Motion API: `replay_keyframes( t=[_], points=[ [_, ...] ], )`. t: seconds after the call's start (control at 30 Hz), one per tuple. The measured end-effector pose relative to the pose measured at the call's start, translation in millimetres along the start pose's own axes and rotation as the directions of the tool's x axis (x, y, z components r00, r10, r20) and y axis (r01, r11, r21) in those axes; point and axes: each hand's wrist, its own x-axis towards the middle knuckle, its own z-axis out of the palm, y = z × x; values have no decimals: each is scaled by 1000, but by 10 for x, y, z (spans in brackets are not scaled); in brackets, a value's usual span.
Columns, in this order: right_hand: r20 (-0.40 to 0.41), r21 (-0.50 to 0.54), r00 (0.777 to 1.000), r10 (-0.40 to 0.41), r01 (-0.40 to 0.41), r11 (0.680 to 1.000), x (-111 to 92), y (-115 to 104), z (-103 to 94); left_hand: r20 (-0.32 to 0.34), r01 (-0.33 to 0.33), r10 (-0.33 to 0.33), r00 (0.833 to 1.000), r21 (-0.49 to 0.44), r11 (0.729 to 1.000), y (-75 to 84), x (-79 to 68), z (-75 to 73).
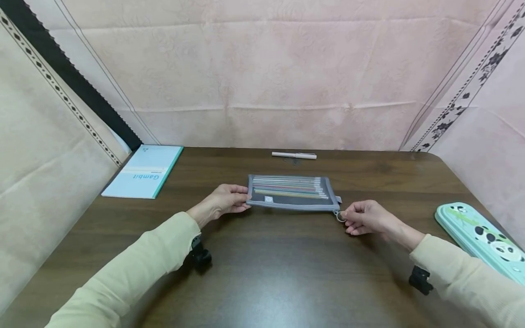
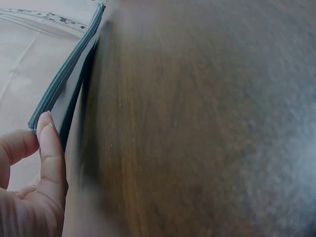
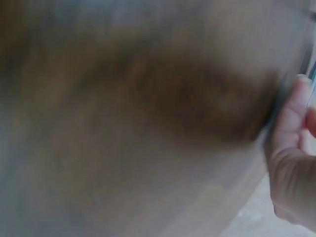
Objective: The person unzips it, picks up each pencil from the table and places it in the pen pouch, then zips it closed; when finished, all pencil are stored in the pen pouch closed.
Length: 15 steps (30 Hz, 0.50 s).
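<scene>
A grey zippered pencil pouch [image 1: 291,193] with a see-through front lies across the middle of the table in the head view. Several slim, pencil-like sticks show through its front. My left hand [image 1: 225,200] pinches the pouch's left end between thumb and fingers. The left wrist view shows the zipper edge [image 2: 69,69] running away from that hand. At the pouch's lower right corner my right hand [image 1: 369,217] pinches the ring-shaped zipper pull [image 1: 340,217]. The zip looks closed along the near edge. In the blurred right wrist view the fingers [image 3: 291,116] show at the right side.
Behind the pouch lies a white pen [image 1: 294,155]. A light blue notebook [image 1: 143,171] marked "Gambit" is at the back left. To the right, beside my sleeve, sits a mint green panda case [image 1: 480,232]. Cloth [image 1: 262,82] hangs behind the wooden table [image 1: 270,273].
</scene>
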Motion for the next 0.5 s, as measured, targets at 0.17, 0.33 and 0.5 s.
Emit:
replay_keyframes(
  t=[0.17, 0.33, 0.5],
  points=[
    [-49, -110, 994, -93, 87, 990, 121, -64, -11, 17, 6, -7, 1000, 13, 1000, 6, -27, -15],
    [18, -6, 1000, 13, -13, 1000, 194, -99, 69, 49, 12, -14, 999, 28, 1000, -40, -48, -39],
    [15, -72, 1000, 6, -4, 997, 231, -124, 138, 23, -33, 29, 999, 173, 984, -33, 4, -88]
  ],
)
